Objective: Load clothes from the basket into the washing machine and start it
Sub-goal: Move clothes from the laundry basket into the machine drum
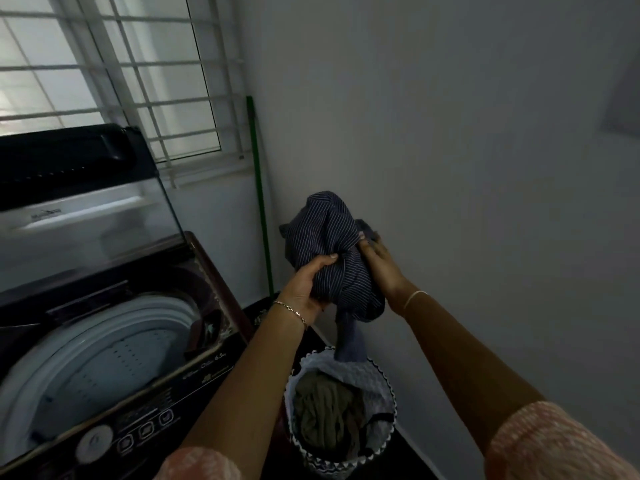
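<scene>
1. Olive-green crumpled clothes [325, 410] lie in the white woven basket with black zigzag trim [390, 388], straight below both sets of fingers.
2. Left of and below the fingers, the black top-loading washing machine [194, 379] stands just beside the basket. Its pale perforated drum [114, 362] is uncovered, and no cloth shows in the visible part.
3. Above the basket, the dark blue pinstriped garment [329, 237] is held in the air as a bunched bundle. Its long axis runs roughly up and down. The bulk rises above the fingers and a loose tail hangs beneath them to the basket's far rim; I cannot tell whether it touches.
4. The left hand [304, 285] grips the bundle from the left, with its fingers [327, 259] curled into the cloth. It is the hand nearer the drum.
5. The right hand [379, 261] pinches a fold on the bundle's right side, its fingers [367, 242] closed on the fabric.
6. The coming move is probably a swing left and down from the fingers, and the hanging tail would need to clear the machine's rim.
7. Farther off, the raised glass lid [86, 209] stands up-left of the fingers. A green pole [258, 188] leans in the corner behind the bundle, and a barred window [121, 81] lies beyond.
</scene>
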The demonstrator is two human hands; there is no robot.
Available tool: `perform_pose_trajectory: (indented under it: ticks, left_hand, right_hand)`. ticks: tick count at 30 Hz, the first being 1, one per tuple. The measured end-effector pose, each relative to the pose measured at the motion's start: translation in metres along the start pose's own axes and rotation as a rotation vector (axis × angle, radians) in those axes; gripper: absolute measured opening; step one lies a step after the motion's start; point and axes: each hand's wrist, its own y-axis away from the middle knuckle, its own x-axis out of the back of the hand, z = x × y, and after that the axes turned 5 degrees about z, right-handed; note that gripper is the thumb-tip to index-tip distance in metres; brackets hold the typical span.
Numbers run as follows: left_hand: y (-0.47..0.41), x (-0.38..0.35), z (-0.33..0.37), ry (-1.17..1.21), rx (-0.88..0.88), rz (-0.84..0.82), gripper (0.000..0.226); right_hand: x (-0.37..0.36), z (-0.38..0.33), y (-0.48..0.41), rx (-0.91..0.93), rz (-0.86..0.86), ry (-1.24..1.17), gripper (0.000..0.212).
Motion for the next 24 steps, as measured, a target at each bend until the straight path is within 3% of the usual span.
perform_pose_trajectory:
  ticks: [3,6,11,15,19,21,24]
  left_hand:
    - [0.007,-0.003,0.008,-0.015,-0.015,0.026,0.034]
    - [0.009,-0.004,0.015,-0.012,-0.027,0.031,0.039]
    - [0.015,-0.009,0.032,-0.003,-0.005,-0.109,0.036]
    - [0.010,-0.015,0.045,-0.004,-0.004,-0.121,0.036]
    - [0.000,-0.015,0.054,-0.019,-0.017,-0.114,0.036]
    - [-0.005,-0.013,0.056,-0.048,-0.054,-0.120,0.051]
    - [-0.017,-0.005,0.057,-0.101,-0.112,-0.075,0.095]
  right_hand:
    - [0.004,-0.021,0.010,-0.049,-0.152,-0.158,0.065]
    - [0.010,-0.037,0.012,-0.036,-0.296,-0.143,0.067]
    - [0.016,-0.054,0.004,-0.087,-0.429,-0.061,0.065]
    - [0.010,-0.055,-0.011,-0.072,-0.383,-0.171,0.060]
    - [-0.003,-0.047,-0.026,-0.159,-0.253,-0.345,0.071]
    - [-0.007,-0.044,-0.032,-0.224,-0.189,-0.463,0.076]
    - [-0.010,-0.044,-0.039,-0.270,-0.164,-0.580,0.065]
